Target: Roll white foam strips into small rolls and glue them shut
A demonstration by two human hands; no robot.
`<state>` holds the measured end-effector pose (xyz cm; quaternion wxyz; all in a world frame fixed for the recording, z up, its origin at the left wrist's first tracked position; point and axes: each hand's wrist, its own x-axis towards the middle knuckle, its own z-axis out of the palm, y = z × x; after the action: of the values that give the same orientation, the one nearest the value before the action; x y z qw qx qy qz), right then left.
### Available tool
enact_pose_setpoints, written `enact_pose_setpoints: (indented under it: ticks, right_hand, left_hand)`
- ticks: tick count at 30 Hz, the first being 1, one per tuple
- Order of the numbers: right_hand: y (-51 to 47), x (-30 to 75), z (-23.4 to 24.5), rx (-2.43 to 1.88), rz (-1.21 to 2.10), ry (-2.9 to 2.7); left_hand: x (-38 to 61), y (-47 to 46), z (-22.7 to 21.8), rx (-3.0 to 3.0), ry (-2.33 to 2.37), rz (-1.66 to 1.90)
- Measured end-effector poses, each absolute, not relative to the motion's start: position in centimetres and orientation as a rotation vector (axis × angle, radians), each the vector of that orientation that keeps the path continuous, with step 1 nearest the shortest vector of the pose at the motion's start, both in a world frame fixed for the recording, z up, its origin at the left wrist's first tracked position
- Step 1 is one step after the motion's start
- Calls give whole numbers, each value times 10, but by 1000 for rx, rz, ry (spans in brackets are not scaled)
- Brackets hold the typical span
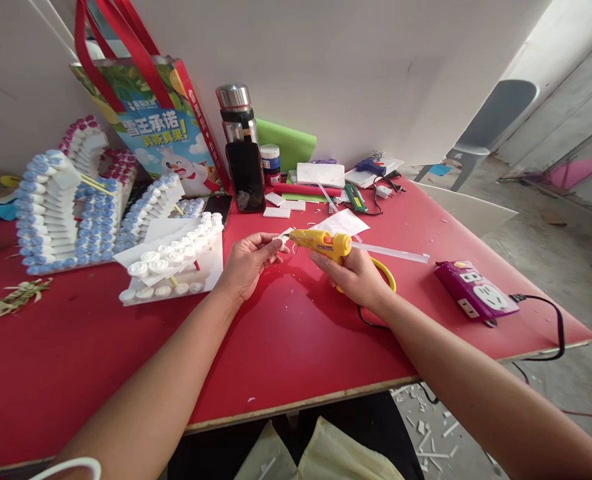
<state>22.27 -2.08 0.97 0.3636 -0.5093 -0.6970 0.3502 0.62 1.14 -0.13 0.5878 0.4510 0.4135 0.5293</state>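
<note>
My right hand is wrapped around a yellow hot glue gun, with a long clear glue stick poking out of its back end. My left hand pinches a small white piece between thumb and fingers. The gun's nozzle meets or nearly meets that piece; its exact shape is too small to make out. Left of my left hand stands a white model covered in rows of white rolled rosettes. Just beyond the glue gun lies a white paper sheet.
Blue-and-white rosette models and a printed bag stand at the left. A steel flask, a black phone and a green cutter lie further back. A purple power socket sits right on the red table.
</note>
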Motion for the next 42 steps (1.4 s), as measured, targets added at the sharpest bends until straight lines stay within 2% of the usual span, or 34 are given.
enact_pose_setpoints:
  ticks: [42]
  right_hand:
    - [-17, 227, 11, -1296, 894, -1750]
  left_hand:
    - [6, 10, -1, 1109, 1015, 1225]
